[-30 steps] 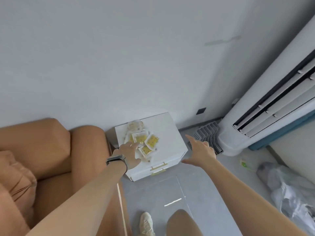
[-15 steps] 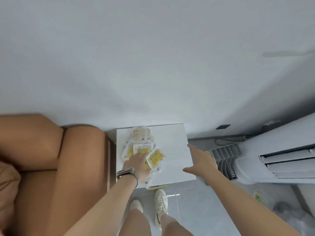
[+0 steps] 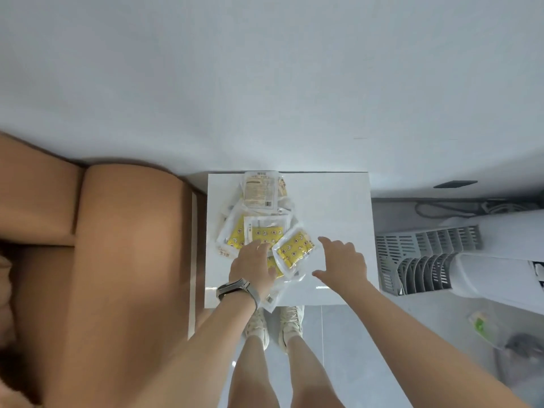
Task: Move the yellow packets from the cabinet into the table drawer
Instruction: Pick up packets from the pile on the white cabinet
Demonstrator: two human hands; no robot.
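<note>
The yellow packets [image 3: 266, 228] lay in a loose, overlapping heap on the white cabinet [image 3: 338, 219], spread from the back edge at twelve o'clock down to the front edge at six. The top one, at twelve o'clock in the pile, showed a pale printed back [image 3: 260, 191]; the rest showed yellow faces in clear wrappers.

The left hand [image 3: 254, 267], a watch [image 3: 235, 288] on its wrist, rested palm down on the near part of the heap, fingers stretched forward over the packets. Whether its fingertips had curled under any wrapper could not be made out from above.

The right hand [image 3: 343, 262] hovered at three o'clock of the pile, fingers spread wide and holding nothing, just beside a tilted packet [image 3: 294, 251].

A tan sofa [image 3: 117, 245] stood at nine o'clock of the cabinet, a white air conditioner [image 3: 485, 260] at three. The person's shoes [image 3: 290, 325] showed at six.
</note>
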